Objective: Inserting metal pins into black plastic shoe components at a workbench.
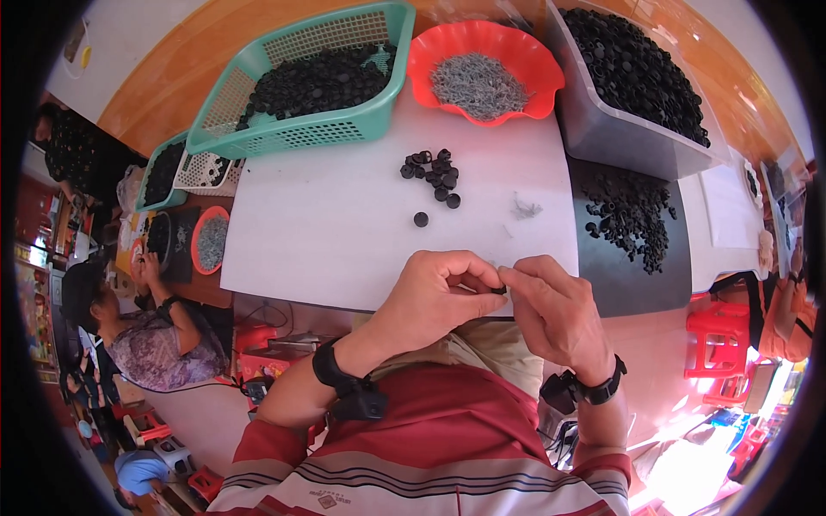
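- Black part (499,291): pinched in left hand (439,288) fingertips, over the bench (344,215) near edge.
- Right hand (551,305): fingertips drawn together right beside it; can't tell if gripping.
- Progress, my read: one piece mid-handling; small black cluster (443,176) maybe finished, can't confirm. Plenty left: loose black pieces (632,224) on the dark board (602,292), grey bin (619,142) heaped.
- Looks: small, dark, mostly hidden by fingers; shape unclear.

Striped red shirt (430,413), black wrist straps (327,365)
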The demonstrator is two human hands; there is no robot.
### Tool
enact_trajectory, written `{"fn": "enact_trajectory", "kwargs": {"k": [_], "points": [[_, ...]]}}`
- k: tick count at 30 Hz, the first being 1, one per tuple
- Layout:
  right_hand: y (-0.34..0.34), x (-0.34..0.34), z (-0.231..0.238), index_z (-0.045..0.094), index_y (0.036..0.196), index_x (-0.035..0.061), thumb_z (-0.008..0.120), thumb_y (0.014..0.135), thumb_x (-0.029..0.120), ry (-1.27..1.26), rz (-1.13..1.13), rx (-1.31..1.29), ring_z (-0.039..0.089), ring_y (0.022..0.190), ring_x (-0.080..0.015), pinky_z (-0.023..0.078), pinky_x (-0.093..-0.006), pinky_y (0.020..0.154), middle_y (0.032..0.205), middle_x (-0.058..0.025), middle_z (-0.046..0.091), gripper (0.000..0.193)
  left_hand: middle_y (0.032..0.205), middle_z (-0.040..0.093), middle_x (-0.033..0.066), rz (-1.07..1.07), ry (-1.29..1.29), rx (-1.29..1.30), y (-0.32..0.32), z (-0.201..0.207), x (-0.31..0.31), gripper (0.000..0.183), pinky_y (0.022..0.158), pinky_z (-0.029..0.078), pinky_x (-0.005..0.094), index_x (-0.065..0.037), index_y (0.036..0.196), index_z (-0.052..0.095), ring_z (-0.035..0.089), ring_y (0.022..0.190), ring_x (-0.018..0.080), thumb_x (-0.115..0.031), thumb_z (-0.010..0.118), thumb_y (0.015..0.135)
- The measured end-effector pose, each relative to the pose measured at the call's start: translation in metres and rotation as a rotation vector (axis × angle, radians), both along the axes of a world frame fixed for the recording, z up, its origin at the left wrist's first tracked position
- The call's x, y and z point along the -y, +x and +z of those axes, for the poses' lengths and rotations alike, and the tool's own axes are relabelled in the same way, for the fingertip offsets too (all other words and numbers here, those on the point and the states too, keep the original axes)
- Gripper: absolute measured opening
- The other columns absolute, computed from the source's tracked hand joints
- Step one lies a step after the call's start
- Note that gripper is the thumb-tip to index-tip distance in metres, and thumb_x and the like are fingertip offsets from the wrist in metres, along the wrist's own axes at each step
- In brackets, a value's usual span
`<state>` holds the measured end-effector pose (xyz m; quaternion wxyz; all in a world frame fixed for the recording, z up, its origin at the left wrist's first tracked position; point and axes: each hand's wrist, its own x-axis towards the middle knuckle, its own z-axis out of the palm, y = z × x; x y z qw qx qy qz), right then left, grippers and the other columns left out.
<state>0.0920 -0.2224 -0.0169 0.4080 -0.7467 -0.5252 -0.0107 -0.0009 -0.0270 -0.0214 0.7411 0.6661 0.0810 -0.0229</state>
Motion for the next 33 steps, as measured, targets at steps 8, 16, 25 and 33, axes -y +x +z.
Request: {"fn": "enact_trajectory", "kwargs": {"k": [8,16,25,33], "points": [[-0.002,-0.002,0.004,0.067,0.12,-0.0004,0.078,0.081,0.0,-0.008,-0.001,-0.074,0.069,0.073,-0.0297,0.056,-0.0371,0.06,0.106,-0.012,0.065,0.04,0.1,0.073,0.0067,-0.014,-0.212,-0.029,-0.001,-0.003,-0.003,0.015,0.079,0.058,0.0247,0.003,0.103,0.069,0.069,0.088,0.009,0.001,0.077,0.091],[-0.002,-0.009,-0.007,0.068,0.121,0.0019,0.08,0.082,0.001,0.082,-0.016,-0.107,0.069,0.074,-0.0288,0.057,-0.0362,0.06,0.105,-0.0118,0.066,0.041,0.11,0.072,0.0083,-0.019,-0.472,-0.044,-0.002,-0.007,-0.006,0.02,0.081,0.059,0.0265,-0.004,0.115,0.064,0.07,0.098,0.0143,-0.005,0.072,0.097],[-0.01,-0.019,-0.021,0.073,0.112,0.0034,0.084,0.081,0.002,0.312,-0.153,-0.098,0.066,0.064,-0.0166,0.052,-0.0282,0.054,0.096,-0.0083,0.067,0.033,0.111,0.071,0.0034,0.019,-0.732,-0.131,-0.003,-0.012,-0.004,0.025,0.082,0.061,0.0265,-0.004,0.123,0.066,0.07,0.098,0.0114,-0.007,0.07,0.099],[-0.012,-0.025,-0.032,0.071,0.113,0.0022,0.082,0.082,0.002,0.341,-0.227,0.127,0.064,0.063,-0.0204,0.051,-0.0322,0.049,0.096,-0.0102,0.066,0.033,0.111,0.07,0.0041,0.057,-0.781,-0.138,-0.003,-0.012,-0.001,0.022,0.083,0.061,0.0276,-0.004,0.122,0.065,0.07,0.099,0.0125,-0.01,0.069,0.101]]}}
